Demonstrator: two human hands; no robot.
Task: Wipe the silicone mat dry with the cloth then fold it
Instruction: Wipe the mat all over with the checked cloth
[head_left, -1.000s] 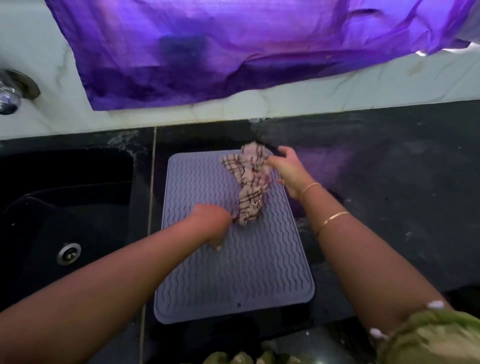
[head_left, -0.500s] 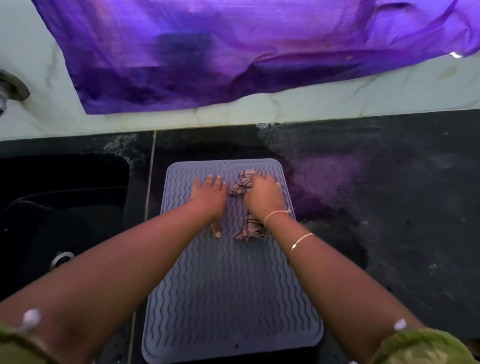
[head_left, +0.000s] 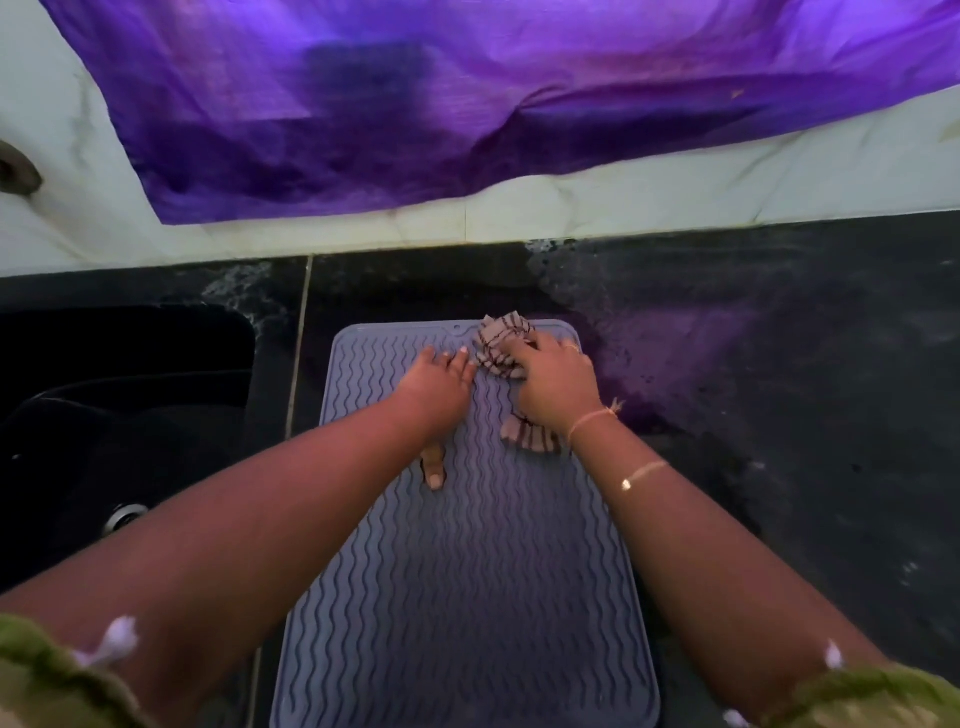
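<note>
the mat (head_left: 467, 597) is a grey-blue rectangular sheet with rounded corners, a raised rim and rows of wavy ridges across its whole face; a small notch shows at the middle of its far edge. it lies flat on the black speckled counter (head_left: 805, 415), long side running away from the person, just right of the counter's seam beside the dark sink (head_left: 119, 415). the cloth (head_left: 501, 340) is a small, crumpled, soft fabric piece, cream with dark checked stripes; it sits on the mat near the far right corner, one end bunched at the far edge and the other end showing below the wrist. the right hand (head_left: 558, 382) lies palm down on the cloth with fingers spread, pressing it against the mat rather than clenching it. the left hand (head_left: 436, 389) lies flat and released on the ridges just left of the cloth, thumb pointing toward the near edge, grasping nothing. a purple glossy sheet (head_left: 467, 104) hangs over the pale wall behind the counter.
</note>
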